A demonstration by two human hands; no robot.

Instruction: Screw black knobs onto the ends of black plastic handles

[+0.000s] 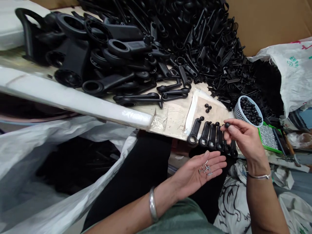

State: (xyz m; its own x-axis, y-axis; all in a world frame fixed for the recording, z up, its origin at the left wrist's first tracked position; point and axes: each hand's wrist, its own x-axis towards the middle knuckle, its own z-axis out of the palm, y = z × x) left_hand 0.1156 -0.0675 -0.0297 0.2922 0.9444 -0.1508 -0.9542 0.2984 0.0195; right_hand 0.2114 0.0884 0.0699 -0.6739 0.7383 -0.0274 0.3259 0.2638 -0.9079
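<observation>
My left hand [202, 170] lies palm up with its fingers stretched out flat. Several small silver screws [207, 168] rest loose on that palm. Between the thumb and fingers of my right hand [243, 135] a small round black knob [227, 125] is pinched. Just below and left of it, several black crank handles [204, 138] stand in a row along the table's front edge, small black knobs at their upper ends. The right-hand part of the row is partly hidden by my right hand. Three loose black knobs [207, 108] lie on the white-edged mat behind the row.
A pale blue basket [236, 110] of black knobs stands right of the mat, beside a green tray [263, 148] of small silver pieces. Black plastic parts [195, 35] heap up at the back. A white foam-like strip [73, 94] edges the table; an open bag [21, 143] sits lower left.
</observation>
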